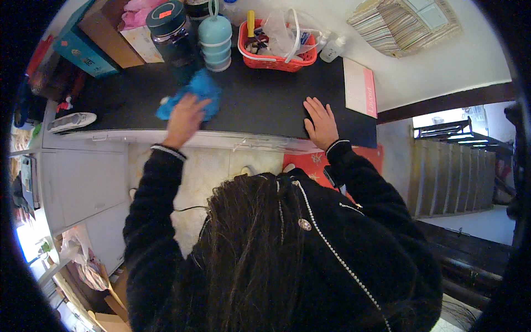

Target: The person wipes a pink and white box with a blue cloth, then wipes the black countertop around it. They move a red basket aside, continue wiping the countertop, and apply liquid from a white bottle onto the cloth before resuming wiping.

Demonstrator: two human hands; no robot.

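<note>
A crumpled blue cloth (203,93) lies on the black tabletop (257,99), pressed under my left hand (185,120). That hand is slightly blurred, and its fingers bend over the cloth. My right hand (321,126) rests palm down near the table's front edge, holding nothing, with thumb and fingers apart. Just behind the cloth stand a dark lidded jar (174,41) and a light-blue stacked container (215,43) with a loop handle. What the cloth covers is hidden.
A red plastic basket (278,62) of odds and ends stands against the wall, beside a small white bottle (332,50). Boxes (108,33) line the back left. A remote control (72,122) lies at the left end, a pink-and-white booklet (360,88) at the right.
</note>
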